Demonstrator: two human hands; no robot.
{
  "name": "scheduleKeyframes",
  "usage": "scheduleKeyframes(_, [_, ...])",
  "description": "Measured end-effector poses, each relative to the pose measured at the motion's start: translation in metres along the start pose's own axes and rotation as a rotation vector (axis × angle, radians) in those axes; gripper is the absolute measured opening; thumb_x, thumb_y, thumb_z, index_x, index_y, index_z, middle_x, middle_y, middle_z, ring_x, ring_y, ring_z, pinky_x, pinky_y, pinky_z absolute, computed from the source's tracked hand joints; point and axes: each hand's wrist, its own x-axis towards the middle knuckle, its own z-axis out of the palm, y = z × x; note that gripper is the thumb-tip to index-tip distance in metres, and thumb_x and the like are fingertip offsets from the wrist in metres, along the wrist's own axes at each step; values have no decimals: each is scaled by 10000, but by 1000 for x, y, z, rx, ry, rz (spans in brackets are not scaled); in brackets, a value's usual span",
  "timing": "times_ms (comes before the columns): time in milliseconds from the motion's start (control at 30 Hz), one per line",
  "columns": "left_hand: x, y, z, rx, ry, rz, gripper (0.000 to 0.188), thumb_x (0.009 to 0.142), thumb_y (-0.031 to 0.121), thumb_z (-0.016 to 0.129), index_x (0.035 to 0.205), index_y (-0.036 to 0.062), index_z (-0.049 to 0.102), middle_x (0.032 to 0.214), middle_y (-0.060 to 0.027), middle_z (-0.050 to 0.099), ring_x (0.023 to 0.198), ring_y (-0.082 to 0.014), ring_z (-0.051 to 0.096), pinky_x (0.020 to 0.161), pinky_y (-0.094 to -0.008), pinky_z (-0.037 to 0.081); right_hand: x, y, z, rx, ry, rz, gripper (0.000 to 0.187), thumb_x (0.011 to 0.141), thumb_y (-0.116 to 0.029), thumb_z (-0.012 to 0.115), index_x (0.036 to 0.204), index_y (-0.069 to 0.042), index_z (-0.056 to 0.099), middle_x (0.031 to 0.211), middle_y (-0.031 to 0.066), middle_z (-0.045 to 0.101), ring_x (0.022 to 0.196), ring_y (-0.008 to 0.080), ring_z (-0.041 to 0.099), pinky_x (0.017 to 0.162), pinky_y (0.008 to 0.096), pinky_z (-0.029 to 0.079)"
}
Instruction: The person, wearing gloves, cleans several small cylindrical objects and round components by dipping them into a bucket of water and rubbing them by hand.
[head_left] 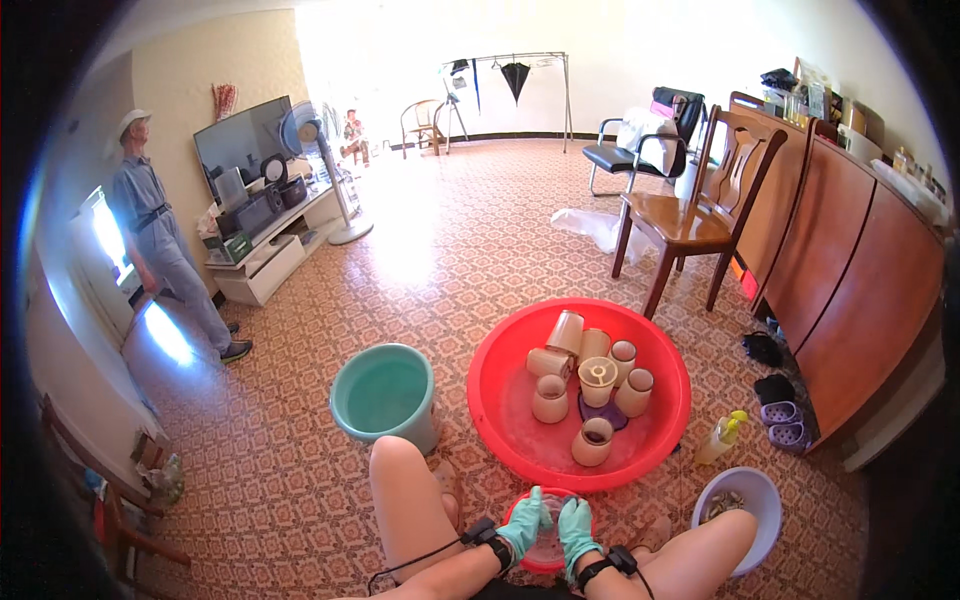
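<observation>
Left hand: the gloved left hand (524, 525) is reaching into the small red basin (543, 568), its fingers bending downward.
Right hand: the gloved right hand (576, 530) is bending over the same basin from the other side, close to the left.
Grip: a small dark patch is showing between the gloves; too small to name, and I cannot tell whether either hand is gripping or empty.
Small basin: sitting between the person's knees, just in front of the large red basin (479, 405).
Large basin: holding tapered cream pieces (593, 443), some standing, some tilting, around a purple cloth (616, 414).
Bucket: the teal bucket (412, 432) is standing left of the large basin.
Right side: a pump bottle (717, 442) is standing near a lilac basin (767, 500).
Bystander: another person (155, 205) is standing at far left.
</observation>
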Motion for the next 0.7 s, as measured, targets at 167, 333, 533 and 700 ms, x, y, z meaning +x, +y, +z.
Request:
scheduleKeyframes(167, [8, 13, -35, -318, 120, 24, 532, 981, 509, 344, 748, 88, 569, 632, -52, 582, 507, -188, 501, 491, -360, 448, -48, 4, 64, -26, -2, -54, 452, 903, -338, 471, 1042, 89, 519, 939, 316, 611, 897, 468, 590, 791, 490, 470])
scheduleKeyframes(333, [-15, -2, -4, 96, -50, -49, 557, 975, 524, 349, 701, 114, 609, 600, -35, 586, 502, -174, 506, 500, -350, 444, -2, 37, 35, 186, 27, 220, 477, 931, -389, 487, 1004, 78, 555, 921, 236, 644, 817, 390, 621, 719, 423, 499])
scheduleKeyframes(533, [37, -31, -44, -5, -45, -98, 553, 949, 559, 400, 919, 80, 676, 813, -59, 682, 626, -186, 609, 568, -298, 485, -14, -46, -15, 788, -448, 429, 313, 918, -315, 591, 995, -13, 609, 906, 105, 654, 724, 207, 631, 653, 335, 528])
scheduleKeyframes(700, [16, -1, -21, 442, 66, -243, 512, 945, 545, 430, 1021, 91, 653, 922, -59, 678, 808, -187, 625, 695, -336, 505, -21, -37, -1, 837, -351, 205, 122, 882, -163, 654, 963, -82, 613, 826, 26, 657, 692, 145, 634, 615, 292, 543])
